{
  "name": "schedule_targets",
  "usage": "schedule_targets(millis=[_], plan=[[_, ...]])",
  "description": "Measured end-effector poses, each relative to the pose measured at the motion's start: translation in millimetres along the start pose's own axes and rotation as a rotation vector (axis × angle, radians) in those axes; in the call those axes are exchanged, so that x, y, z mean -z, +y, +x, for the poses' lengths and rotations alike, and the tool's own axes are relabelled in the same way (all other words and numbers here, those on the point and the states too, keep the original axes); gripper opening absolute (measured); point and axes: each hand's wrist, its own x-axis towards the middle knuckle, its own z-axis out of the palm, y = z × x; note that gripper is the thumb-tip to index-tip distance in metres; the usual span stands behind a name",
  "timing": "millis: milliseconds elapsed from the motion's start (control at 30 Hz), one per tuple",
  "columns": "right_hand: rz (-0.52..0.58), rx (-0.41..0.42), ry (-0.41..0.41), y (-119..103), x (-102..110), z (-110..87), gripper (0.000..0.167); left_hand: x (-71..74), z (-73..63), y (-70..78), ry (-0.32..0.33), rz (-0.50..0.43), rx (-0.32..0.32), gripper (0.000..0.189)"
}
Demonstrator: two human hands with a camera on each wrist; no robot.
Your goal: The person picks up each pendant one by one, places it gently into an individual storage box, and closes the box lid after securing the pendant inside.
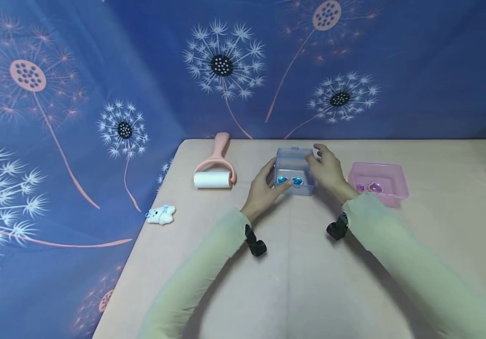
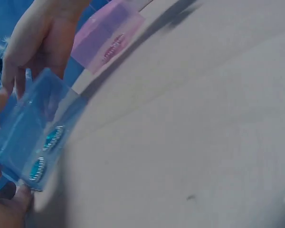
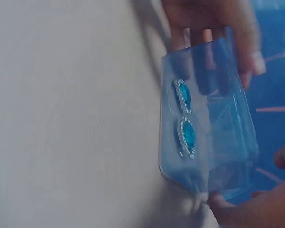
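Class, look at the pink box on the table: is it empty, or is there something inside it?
Not empty. The pink box sits open-topped with pink gems on its floor, seen from the head view; their exact number is unclear.

Clear blue plastic box [image 1: 295,170] with turquoise gems | clear pink plastic box [image 1: 379,181] | peach-handled white lint roller [image 1: 215,172] | blue dandelion-print backdrop cloth [image 1: 77,70] | beige tabletop [image 1: 293,273]

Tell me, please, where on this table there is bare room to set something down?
The widest bare stretch of table lies in front, between the sleeves. Smaller gaps: between lint roller and blue box, and right of the pink box. It is crowded around the blue box, where left hand and right hand hold it.
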Motion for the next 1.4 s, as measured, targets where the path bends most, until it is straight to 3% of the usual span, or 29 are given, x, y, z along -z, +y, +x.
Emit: schedule_targets(millis=[133,233,467,733,967,1200,1400], plan=[[0.172,-0.114,0.035,6.4,-7.5,9.4,0.062,-3.4,0.0,-6.0,0.024,0.031,-0.025,0.079],[0.277,-0.151,0.031,7.5,-9.1,12.6,0.059,-4.8,1.4,-11.5,0.037,0.083,-0.059,0.079],[0.377,-0.173,0.047,7.4,-6.3,15.3,0.058,-5.3,1.5,-11.3,0.033,0.130,-0.078,0.079],[0.558,-0.166,0.161,-1.1,-0.4,15.2,0.059,-5.0,3.7,-10.7,0.031,0.092,-0.086,0.078],[0.456,-0.088,0.158,-14.2,-0.2,14.6,0.073,-3.1,2.7,-9.9,0.031,0.110,-0.066,0.078],[0.329,-0.096,0.181,-24.0,-3.5,12.0,0.077,-4.1,3.7,-8.9,0.036,0.102,-0.079,0.077],[0.237,-0.056,0.114,-17.6,1.3,7.1,0.081,-2.4,3.3,-8.5,0.019,0.056,-0.050,0.077]])
